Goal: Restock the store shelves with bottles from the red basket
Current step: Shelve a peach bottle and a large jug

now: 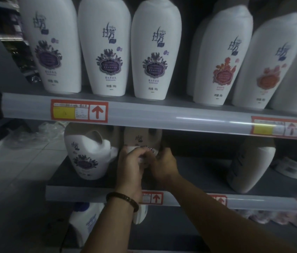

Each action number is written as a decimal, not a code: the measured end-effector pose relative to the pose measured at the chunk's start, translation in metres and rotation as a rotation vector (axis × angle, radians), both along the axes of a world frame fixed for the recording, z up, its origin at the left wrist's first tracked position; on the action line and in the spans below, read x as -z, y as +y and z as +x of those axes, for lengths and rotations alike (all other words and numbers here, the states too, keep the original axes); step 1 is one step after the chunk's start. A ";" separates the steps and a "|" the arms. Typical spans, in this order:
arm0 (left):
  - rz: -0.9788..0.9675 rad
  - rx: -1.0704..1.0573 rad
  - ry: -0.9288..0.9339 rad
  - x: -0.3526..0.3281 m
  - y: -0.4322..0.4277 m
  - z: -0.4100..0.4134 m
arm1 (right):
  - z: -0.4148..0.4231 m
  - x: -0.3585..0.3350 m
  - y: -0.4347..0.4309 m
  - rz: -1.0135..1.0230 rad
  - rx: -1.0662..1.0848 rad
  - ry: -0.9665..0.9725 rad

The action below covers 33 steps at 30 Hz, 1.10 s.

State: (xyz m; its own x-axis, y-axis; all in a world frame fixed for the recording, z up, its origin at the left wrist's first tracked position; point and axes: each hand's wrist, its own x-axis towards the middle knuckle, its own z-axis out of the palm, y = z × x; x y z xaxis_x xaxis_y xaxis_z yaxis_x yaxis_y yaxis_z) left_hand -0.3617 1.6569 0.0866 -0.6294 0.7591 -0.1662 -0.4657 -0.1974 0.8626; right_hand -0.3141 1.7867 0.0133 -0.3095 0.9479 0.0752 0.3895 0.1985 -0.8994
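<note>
A white bottle [145,137] with a dark purple label stands on the middle shelf [96,179], its lower part hidden behind my hands. My left hand [130,161], with a dark bead bracelet on the wrist, grips its left side. My right hand [164,165] grips its right side. Just to the left stands a white jug [87,152] with a handle and the same purple label. The red basket is not in view.
The upper shelf [162,115] carries a row of tall white bottles, purple-labelled [105,50] on the left and red- or orange-labelled [224,59] on the right. A big white jug [249,165] stands at the right of the middle shelf. More containers [84,220] sit on the shelf below.
</note>
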 end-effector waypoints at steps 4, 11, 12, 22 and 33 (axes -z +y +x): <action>0.019 -0.021 -0.042 -0.001 0.001 -0.002 | -0.004 -0.002 -0.002 0.006 0.009 -0.002; 0.087 -0.050 -0.129 0.001 0.001 -0.006 | -0.009 -0.009 -0.009 0.019 -0.024 0.034; 0.101 -0.056 -0.162 0.000 0.000 -0.008 | -0.010 -0.009 -0.010 0.010 -0.026 0.031; 0.158 -0.062 -0.212 -0.002 0.000 -0.009 | -0.017 -0.013 -0.013 -0.003 -0.039 0.013; 0.131 -0.051 -0.172 0.006 0.002 -0.010 | -0.018 -0.018 -0.013 -0.038 -0.060 -0.019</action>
State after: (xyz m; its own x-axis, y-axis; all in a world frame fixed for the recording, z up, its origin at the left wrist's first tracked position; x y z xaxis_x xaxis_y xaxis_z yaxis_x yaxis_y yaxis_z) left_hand -0.3718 1.6585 0.0807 -0.6383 0.7494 -0.1763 -0.5902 -0.3293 0.7371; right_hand -0.3326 1.7733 0.0308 -0.3667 0.9298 0.0328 0.3947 0.1874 -0.8995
